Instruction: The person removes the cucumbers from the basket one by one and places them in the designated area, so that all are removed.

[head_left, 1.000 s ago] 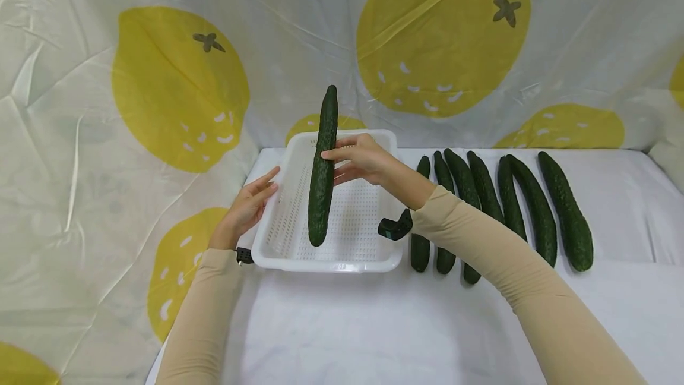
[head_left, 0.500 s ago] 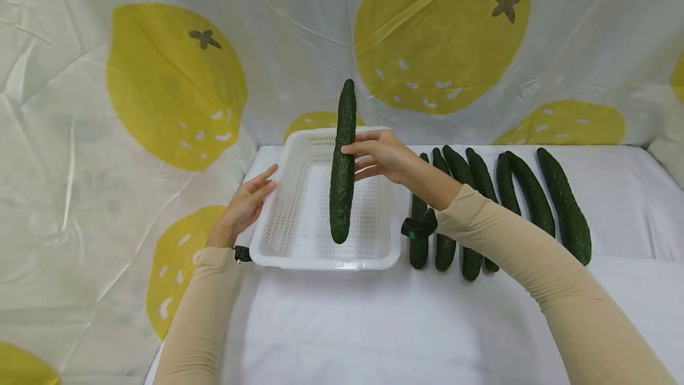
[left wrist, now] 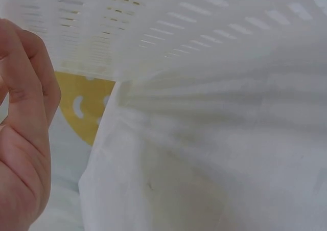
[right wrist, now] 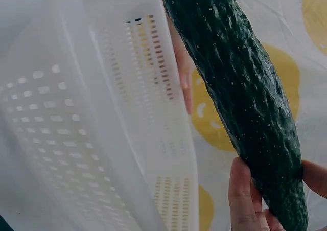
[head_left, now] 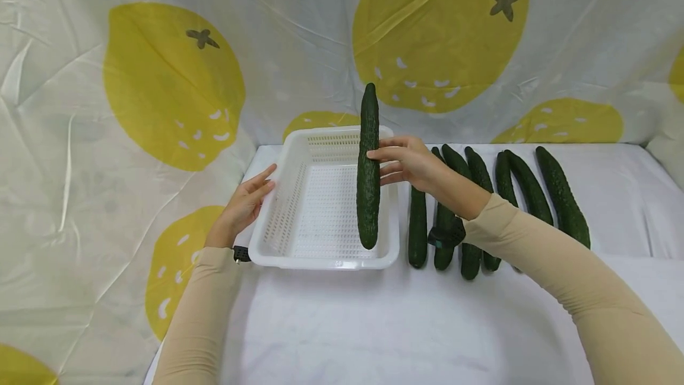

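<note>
A long dark green cucumber (head_left: pixel 369 195) stands nearly upright in the air over the right part of a white perforated plastic basket (head_left: pixel 326 212). My right hand (head_left: pixel 408 162) pinches it near its middle, thumb on the near side and fingers behind. In the right wrist view, thumb and fingers bracket the cucumber (right wrist: pixel 245 98) near its lower end. My left hand (head_left: pixel 243 207) rests its extended fingers against the basket's left side, by the rim; exact contact is partly hidden. The left wrist view shows that hand (left wrist: pixel 25 123) beside the slotted basket wall (left wrist: pixel 204 16).
Several cucumbers (head_left: pixel 561 195) lie side by side on the white cloth (head_left: pixel 331 325) right of the basket, partly covered by my right forearm. A lemon-print sheet (head_left: pixel 299 34) hangs behind and at the left. A black wrist camera (head_left: pixel 447 233) hangs above some cucumbers.
My right hand has carried the cucumber rightward across the basket, from its middle toward its right rim. The left hand and the basket have stayed almost still.
</note>
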The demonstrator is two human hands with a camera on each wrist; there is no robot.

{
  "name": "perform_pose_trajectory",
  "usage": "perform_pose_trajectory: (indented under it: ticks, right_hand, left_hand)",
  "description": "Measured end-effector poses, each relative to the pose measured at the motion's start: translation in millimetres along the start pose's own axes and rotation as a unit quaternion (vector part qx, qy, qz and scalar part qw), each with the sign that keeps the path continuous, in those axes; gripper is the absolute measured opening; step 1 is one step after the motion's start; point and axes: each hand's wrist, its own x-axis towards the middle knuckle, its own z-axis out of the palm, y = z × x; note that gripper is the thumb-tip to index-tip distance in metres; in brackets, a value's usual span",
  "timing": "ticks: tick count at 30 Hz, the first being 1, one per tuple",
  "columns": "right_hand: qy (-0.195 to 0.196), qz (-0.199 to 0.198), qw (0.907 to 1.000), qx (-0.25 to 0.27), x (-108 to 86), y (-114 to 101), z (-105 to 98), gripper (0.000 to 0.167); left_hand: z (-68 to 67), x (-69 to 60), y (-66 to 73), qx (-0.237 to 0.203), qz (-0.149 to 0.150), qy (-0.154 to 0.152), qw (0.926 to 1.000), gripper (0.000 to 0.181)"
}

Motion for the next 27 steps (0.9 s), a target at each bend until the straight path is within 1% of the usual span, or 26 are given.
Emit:
perform_pose_trajectory:
  ticks: [2,6,11,17,22,27]
  right_hand:
    - [0.005,0.003,1.0000,-0.001,-2.2,1,-5,0.068]
    - [0.006,0.006,1.0000,0.002,-8.0,4,-18,0.070]
    - [0.012,0.010,0.9999,-0.005,-18.7,6,-34,0.071]
    - [0.020,0.010,0.9993,-0.028,-31.6,8,-52,0.071]
    - [0.036,0.017,0.9988,-0.029,-41.0,10,-67,0.073]
    - [0.042,0.020,0.9985,-0.031,-49.8,13,-82,0.073]
  left_hand:
    - [0.5,-0.1,1.3,0.002,-0.002,0.002,1.0000,0.060]
    - [-3.9,3.4,-4.1,0.002,0.000,0.006,1.0000,0.059]
    - [-6.1,5.0,-8.6,0.004,0.007,0.002,1.0000,0.057]
    - [-6.1,4.5,-8.4,0.012,0.015,-0.002,0.9998,0.058]
    - [-5.9,5.6,-8.3,0.013,0.012,0.000,0.9998,0.058]
    - [-7.6,5.6,-9.7,0.013,0.013,0.002,0.9998,0.058]
